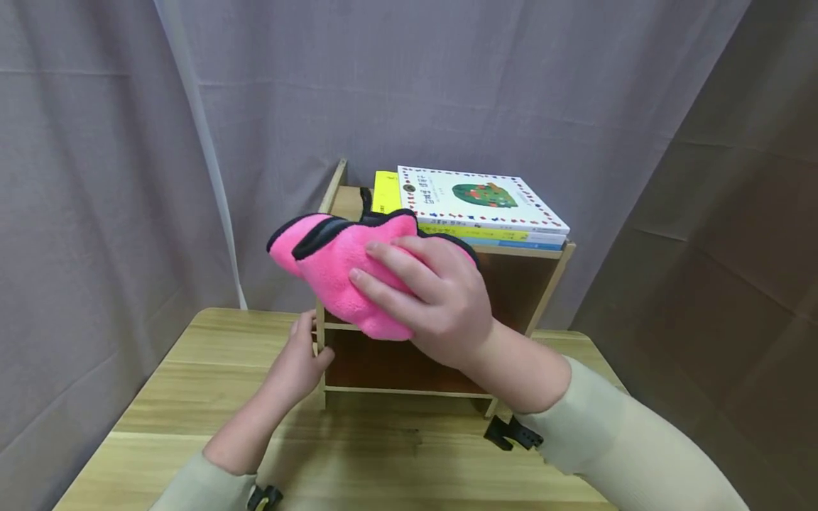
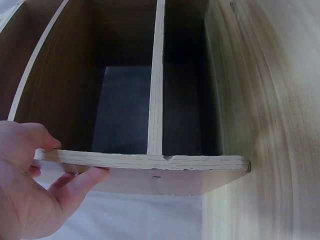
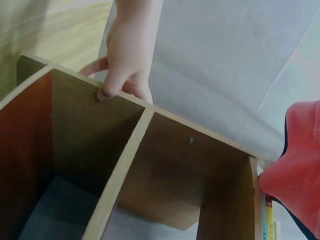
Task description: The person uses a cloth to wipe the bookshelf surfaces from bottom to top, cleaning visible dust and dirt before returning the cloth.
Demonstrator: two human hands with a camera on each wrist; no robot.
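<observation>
My right hand [image 1: 441, 298] grips a pink plush toy [image 1: 345, 277] with black trim, holding it in front of the small wooden bookshelf [image 1: 409, 392]. The toy hides part of the shelf's top and upper compartment. At the shelf's left side, my left hand [image 1: 300, 365] holds the front edge of the side panel [image 2: 115, 160]. In the left wrist view its thumb and fingers lie on opposite faces of that panel. Only a corner of the plush toy [image 3: 300, 170] shows in the right wrist view, and the right hand is out of that view.
Several books [image 1: 486, 199] lie stacked flat on the bookshelf's top, right of a raised side end [image 1: 336, 184]. The shelf stands on a wooden table [image 1: 192, 397]. Grey curtains [image 1: 447, 85] hang behind and at the sides.
</observation>
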